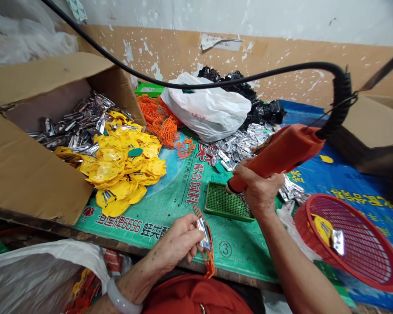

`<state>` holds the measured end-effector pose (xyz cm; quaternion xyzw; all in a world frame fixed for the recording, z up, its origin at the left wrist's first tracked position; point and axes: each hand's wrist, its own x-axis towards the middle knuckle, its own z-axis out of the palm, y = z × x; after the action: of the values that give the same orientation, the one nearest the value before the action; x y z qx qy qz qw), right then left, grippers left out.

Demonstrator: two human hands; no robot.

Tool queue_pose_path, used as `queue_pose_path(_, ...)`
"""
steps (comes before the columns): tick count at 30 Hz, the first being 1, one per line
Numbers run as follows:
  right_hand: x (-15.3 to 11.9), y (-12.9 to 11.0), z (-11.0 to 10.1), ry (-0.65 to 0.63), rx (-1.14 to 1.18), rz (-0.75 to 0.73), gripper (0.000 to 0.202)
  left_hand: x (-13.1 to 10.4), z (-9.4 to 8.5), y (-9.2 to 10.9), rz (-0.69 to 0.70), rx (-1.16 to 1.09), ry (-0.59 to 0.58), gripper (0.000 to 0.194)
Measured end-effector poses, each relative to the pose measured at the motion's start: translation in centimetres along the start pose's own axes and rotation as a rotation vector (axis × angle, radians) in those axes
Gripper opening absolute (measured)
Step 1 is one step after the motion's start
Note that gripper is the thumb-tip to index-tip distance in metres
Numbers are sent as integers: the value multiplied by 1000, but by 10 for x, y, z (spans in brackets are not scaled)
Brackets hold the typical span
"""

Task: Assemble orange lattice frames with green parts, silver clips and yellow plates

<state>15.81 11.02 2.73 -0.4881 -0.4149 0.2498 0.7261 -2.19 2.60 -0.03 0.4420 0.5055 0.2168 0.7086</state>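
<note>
My left hand is closed near the table's front edge. It pinches a shiny metal clip lying against an orange plastic frame, which hangs below the fingers. My right hand is wrapped round a red-orange electric screwdriver, held tilted with its nose down to the left. That nose is over a green perforated tray with small screws at its right side; the bit itself is hard to make out.
Yellow plastic parts spill by a cardboard box of metal clips at left. Behind are orange frames, a white bag, black parts and loose clips. A red basket stands right; the screwdriver's black cable crosses overhead.
</note>
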Motion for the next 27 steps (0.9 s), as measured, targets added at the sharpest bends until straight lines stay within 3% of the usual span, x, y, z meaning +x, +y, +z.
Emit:
queue_pose_path(10, 6, 6, -3, -6, -14, 12, 17, 6, 0, 4, -29, 78, -22, 16)
queue_pose_path(16, 6, -27, -9, 3, 83, -2, 17, 6, 5, 9, 11, 50, -22, 15)
queue_pose_path(22, -26, -77, -26, -233, 268, 118, 32, 7, 7, 9, 27, 13, -5, 13)
queue_pose_path(27, -55, -84, -36, -385, 382, 212, 48, 6, 6, 10, 47, -1, -19, 12)
